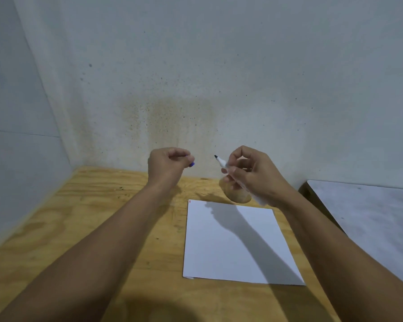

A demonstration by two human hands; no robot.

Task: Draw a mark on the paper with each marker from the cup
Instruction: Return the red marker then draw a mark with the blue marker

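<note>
My right hand [249,173] grips a white marker [222,162] with its dark tip bare and pointing up and to the left. My left hand [168,163] is closed around the blue cap [192,164], whose end pokes out between the fingers. Both hands hover above the far part of the table, a short gap between them. A white sheet of paper [237,242] lies flat below, with a small red mark [189,201] at its far left corner. A tan cup [237,194] stands just behind the paper, mostly hidden by my right hand.
The plywood table [91,217] runs up to a stained white wall [196,77] at the back and a white panel on the left. A grey-white surface [370,210] lies to the right, past the table's edge.
</note>
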